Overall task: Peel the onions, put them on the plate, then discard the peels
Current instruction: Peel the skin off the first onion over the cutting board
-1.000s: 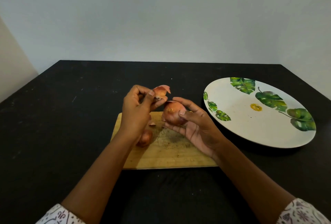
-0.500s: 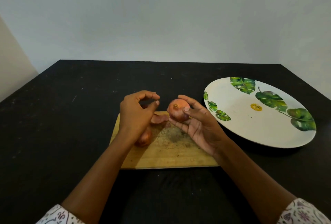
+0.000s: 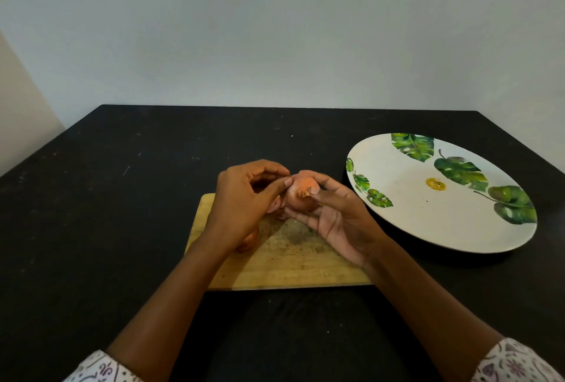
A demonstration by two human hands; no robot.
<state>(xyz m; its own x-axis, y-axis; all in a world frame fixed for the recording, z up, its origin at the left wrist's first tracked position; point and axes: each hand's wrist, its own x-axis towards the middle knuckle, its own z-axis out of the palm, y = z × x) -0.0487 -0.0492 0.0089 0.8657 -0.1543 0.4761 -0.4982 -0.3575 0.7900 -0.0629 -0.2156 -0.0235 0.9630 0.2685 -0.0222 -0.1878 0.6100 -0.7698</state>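
My right hand [image 3: 333, 216] cradles a reddish onion [image 3: 298, 199] above the wooden cutting board [image 3: 290, 262], thumb near its root end. My left hand [image 3: 244, 198] meets the onion from the left, thumb and forefinger pinching at the skin on its upper left side. A second onion [image 3: 249, 241] lies on the board, mostly hidden under my left wrist. A loose piece of peel [image 3: 275, 205] shows on the board between my hands. The white plate [image 3: 443, 222] with green leaf prints stands to the right, with no onion on it.
The board and plate sit on a black table [image 3: 122, 213] whose far edge meets a pale wall. The plate's left rim lies close to my right hand. Patterned sleeves show at the bottom corners.
My left hand dropped a torn piece of peel onto the board, then came back to the onion. My right hand turned the onion and lifted it slightly.
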